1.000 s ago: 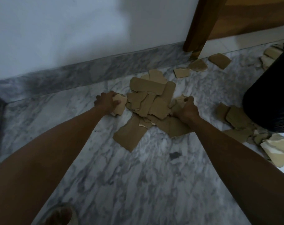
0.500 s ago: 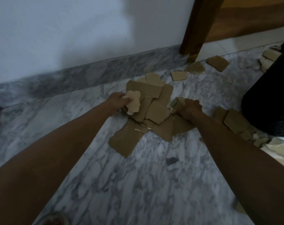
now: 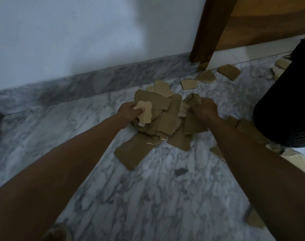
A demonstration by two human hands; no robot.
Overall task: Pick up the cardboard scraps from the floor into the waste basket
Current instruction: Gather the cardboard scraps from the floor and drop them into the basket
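A heap of brown torn cardboard scraps (image 3: pixel 163 119) lies on the marble floor between my hands. My left hand (image 3: pixel 129 111) grips a pale scrap (image 3: pixel 144 113) at the heap's left side. At the right side my right hand (image 3: pixel 203 109) is closed on a bunch of brown scraps (image 3: pixel 193 100). A larger flat scrap (image 3: pixel 132 151) sticks out toward me. The black mesh waste basket (image 3: pixel 287 101) stands at the right edge, partly cut off.
More loose scraps (image 3: pixel 229 72) lie near the wooden door frame (image 3: pixel 207 32), behind the basket and at its base (image 3: pixel 294 158). The white wall with a marble skirting (image 3: pixel 96 82) runs behind the heap. One scrap (image 3: pixel 255 220) lies under my right forearm.
Both hands have pushed inward, bunching the scraps into a tighter heap. The right hand has lifted a clump; the left has carried its pale scrap onto the heap.
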